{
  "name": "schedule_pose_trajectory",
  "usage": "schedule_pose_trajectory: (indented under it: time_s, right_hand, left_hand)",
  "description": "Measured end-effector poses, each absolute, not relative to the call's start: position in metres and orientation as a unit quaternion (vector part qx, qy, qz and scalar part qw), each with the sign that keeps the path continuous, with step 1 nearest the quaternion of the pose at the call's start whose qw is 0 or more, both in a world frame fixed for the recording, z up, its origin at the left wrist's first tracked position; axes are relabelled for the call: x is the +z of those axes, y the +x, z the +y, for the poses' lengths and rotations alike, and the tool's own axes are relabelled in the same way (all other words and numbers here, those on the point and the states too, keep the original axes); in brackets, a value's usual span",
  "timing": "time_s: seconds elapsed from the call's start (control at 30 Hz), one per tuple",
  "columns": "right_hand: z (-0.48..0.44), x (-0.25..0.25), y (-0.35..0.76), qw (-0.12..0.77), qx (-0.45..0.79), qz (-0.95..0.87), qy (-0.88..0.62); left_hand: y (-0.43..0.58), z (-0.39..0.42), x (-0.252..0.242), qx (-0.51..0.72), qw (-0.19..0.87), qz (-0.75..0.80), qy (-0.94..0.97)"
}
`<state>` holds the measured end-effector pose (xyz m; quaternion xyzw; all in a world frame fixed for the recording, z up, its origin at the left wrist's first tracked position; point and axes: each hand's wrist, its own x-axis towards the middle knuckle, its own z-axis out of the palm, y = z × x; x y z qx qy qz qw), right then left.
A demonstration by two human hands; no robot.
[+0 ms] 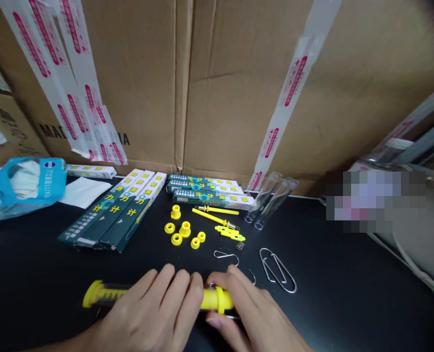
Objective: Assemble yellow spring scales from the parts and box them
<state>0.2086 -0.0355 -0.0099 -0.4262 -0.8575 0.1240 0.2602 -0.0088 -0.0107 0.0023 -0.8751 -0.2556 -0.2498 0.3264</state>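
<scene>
A spring scale [108, 293], a clear tube with yellow end caps and a yellow marked strip inside, lies crosswise low in the view. My left hand [158, 308] is wrapped over the tube's middle and hides much of it. At the right end, my right hand [253, 308] pinches around the yellow cap [220, 299], where a bit of bent metal wire shows. Just beyond my fingers are an S-shaped wire hook [226, 255], a small coil spring [240, 246] and large bent wire loops [278, 271].
Several yellow caps and rings [185, 230] lie mid-table, beside yellow rods [217, 218] and flat yellow plates [230, 233]. Two clear tubes [275, 203] lean near printed boxes [213, 198]. More boxes [117, 210] and a tissue pack [29, 186] are left. A cardboard box [220, 98] stands behind.
</scene>
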Motion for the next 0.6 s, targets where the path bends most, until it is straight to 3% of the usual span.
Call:
schedule_pose_trajectory:
  time_s: [0.6]
  right_hand:
    - [-0.033, 0.002, 0.204, 0.279, 0.049, -0.865, -0.414]
  left_hand:
    - [-0.009, -0.008, 0.004, -0.283, 0.303, -0.254, -0.874]
